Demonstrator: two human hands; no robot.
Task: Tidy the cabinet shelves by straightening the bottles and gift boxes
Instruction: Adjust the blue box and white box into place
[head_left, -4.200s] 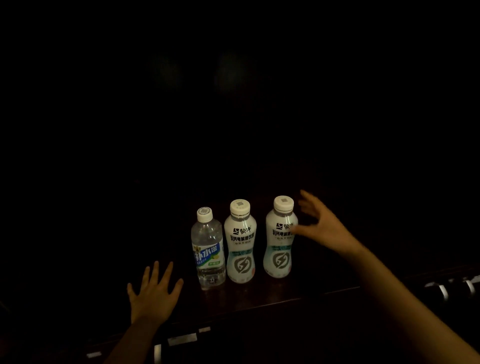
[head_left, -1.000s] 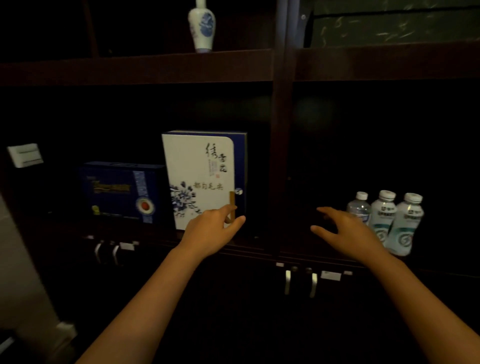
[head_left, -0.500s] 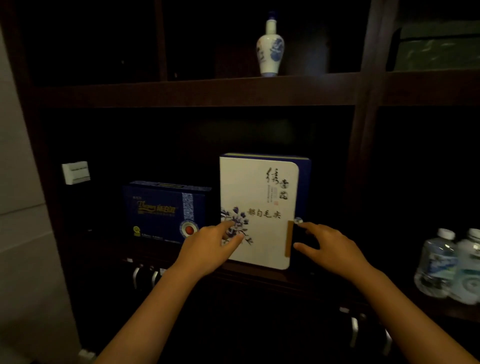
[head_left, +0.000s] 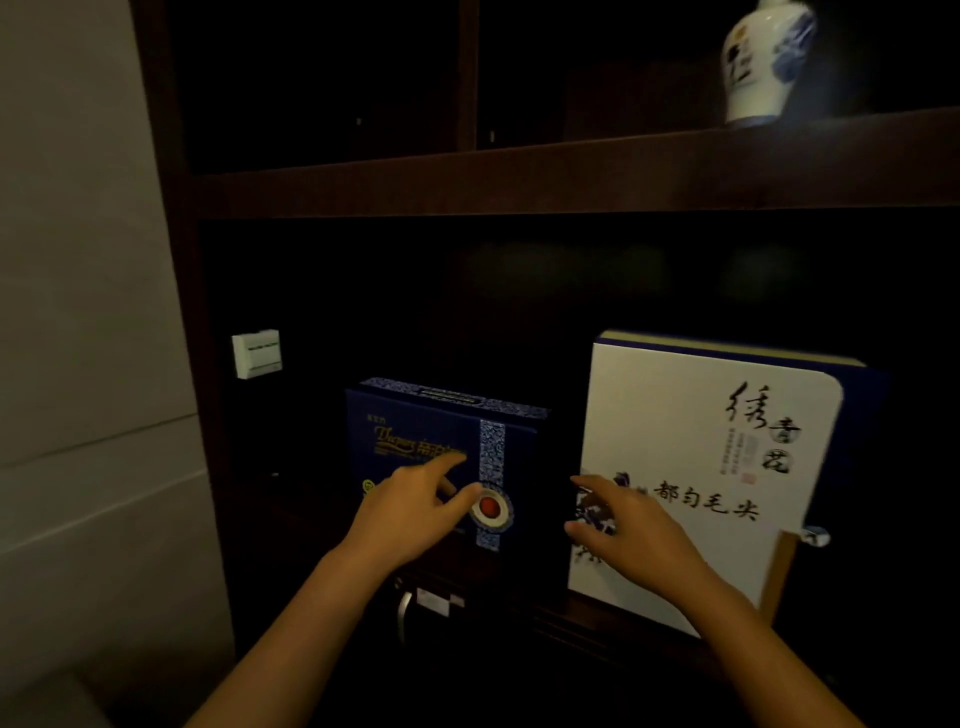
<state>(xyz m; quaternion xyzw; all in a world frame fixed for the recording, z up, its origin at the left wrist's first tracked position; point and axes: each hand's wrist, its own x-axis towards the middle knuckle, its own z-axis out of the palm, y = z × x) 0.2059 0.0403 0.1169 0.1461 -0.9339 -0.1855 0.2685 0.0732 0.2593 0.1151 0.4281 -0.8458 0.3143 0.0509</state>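
two hands spread, gripping nothing | left hand (head_left: 415, 512) at lower centre over blue gift box (head_left: 447, 457), nearer | right hand (head_left: 631, 525) before white gift box (head_left: 696, 467), centre right

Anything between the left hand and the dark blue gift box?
Nothing visible. The left hand is already in front of the dark blue gift box, fingers spread at its face. The white gift box stands apart to the right, behind the right hand.

Two gift boxes: blue box (head_left: 436, 447), white box (head_left: 691, 467); one vase (head_left: 763, 67).
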